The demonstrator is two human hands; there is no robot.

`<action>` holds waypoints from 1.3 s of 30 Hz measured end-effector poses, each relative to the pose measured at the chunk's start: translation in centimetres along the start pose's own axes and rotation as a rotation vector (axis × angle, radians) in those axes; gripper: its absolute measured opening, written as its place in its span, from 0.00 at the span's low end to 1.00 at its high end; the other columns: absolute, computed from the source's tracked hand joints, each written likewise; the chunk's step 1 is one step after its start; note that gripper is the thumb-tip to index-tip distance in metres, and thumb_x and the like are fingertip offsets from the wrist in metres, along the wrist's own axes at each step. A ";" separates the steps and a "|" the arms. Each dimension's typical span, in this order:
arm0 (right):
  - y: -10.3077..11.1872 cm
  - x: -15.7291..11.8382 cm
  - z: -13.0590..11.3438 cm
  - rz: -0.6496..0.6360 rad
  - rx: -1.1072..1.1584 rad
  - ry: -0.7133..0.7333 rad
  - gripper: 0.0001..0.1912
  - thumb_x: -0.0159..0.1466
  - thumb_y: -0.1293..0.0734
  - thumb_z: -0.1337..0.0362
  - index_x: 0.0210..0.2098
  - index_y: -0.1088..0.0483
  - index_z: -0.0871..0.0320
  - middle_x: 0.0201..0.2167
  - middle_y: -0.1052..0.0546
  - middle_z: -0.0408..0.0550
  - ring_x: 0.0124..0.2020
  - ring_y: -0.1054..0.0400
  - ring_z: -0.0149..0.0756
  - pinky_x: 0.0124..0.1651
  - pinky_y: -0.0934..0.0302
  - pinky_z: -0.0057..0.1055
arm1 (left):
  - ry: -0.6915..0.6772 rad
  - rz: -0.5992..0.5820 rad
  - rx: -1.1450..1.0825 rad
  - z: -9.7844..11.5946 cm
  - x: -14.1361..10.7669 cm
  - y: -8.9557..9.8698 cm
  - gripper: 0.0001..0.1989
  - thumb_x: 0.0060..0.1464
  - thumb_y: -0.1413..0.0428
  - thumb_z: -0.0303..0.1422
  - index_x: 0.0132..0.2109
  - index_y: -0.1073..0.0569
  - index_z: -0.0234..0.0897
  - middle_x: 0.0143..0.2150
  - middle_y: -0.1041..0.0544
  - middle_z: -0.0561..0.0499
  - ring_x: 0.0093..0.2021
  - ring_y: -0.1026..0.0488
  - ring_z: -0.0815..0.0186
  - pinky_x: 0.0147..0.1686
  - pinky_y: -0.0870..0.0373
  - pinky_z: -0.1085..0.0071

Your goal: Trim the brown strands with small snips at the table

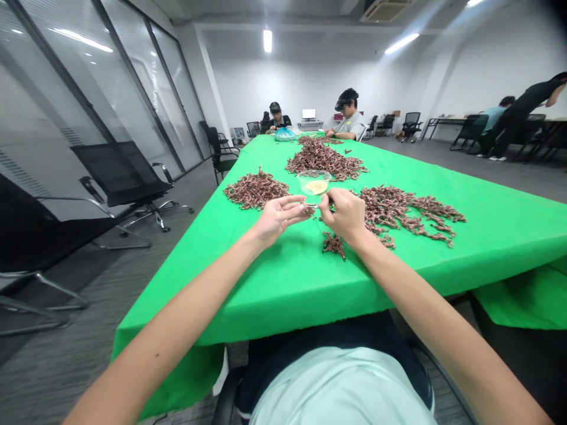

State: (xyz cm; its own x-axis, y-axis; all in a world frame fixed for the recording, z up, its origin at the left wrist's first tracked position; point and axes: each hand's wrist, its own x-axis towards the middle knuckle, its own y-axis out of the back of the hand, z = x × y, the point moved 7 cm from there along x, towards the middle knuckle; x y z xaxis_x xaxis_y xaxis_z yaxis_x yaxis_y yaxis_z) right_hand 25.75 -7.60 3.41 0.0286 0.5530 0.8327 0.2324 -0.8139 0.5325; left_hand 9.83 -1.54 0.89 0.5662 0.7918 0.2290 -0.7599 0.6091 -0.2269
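My left hand [280,217] is over the green cloth, its thumb and fingertips pinched on something too small to make out. Beside it, my right hand [344,213] grips a small metallic tool [312,205] whose tip reaches my left fingertips. Just beyond both hands stands a clear round bowl [314,182] with pale yellowish bits in it. A heap of brown, knobbly pieces [257,189] lies beyond my left hand. Another brown heap [390,206] spreads to the right of my right hand, and a small brown cluster [333,244] lies just below that hand.
The green-covered table [274,271] stretches away from me. A larger brown pile [325,159] lies past the bowl, with a blue plastic bag [284,134] farther back. Two people sit at the far end. Black office chairs [119,177] stand left; two more people are at the right.
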 end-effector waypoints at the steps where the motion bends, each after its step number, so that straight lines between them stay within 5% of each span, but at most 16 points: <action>1: 0.1 0.0 0.0 0.002 0.001 -0.001 0.17 0.71 0.44 0.59 0.33 0.28 0.57 0.33 0.21 0.52 0.36 0.31 0.38 0.36 0.49 0.32 | 0.001 -0.007 0.009 0.0 0.0 -0.1 0.22 0.45 0.28 0.33 0.48 0.20 0.32 0.46 0.16 0.39 0.46 0.17 0.55 0.57 0.24 0.52; 28: 0.1 0.0 -0.6 -0.043 -0.035 -0.002 0.21 0.71 0.46 0.58 0.29 0.29 0.58 0.27 0.22 0.51 0.28 0.33 0.36 0.31 0.56 0.33 | 0.031 -0.004 0.008 -0.3 -0.2 0.0 0.22 0.43 0.27 0.32 0.47 0.19 0.35 0.43 0.15 0.43 0.44 0.17 0.59 0.56 0.24 0.56; 39: -0.4 -0.2 -0.5 -0.078 0.035 -0.160 0.20 0.71 0.44 0.59 0.28 0.28 0.58 0.26 0.22 0.52 0.26 0.35 0.35 0.32 0.54 0.33 | -0.365 0.192 0.378 2.8 -0.8 0.2 0.24 0.41 0.26 0.39 0.44 0.20 0.35 0.39 0.15 0.44 0.42 0.17 0.56 0.50 0.21 0.58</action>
State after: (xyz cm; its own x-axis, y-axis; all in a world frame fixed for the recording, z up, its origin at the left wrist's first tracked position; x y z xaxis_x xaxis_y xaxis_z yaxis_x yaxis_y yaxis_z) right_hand 25.15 -7.47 3.10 0.1632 0.6378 0.7527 0.2735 -0.7623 0.5866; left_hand 8.30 -2.17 3.34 0.3103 0.7789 0.5449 -0.9381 0.3436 0.0431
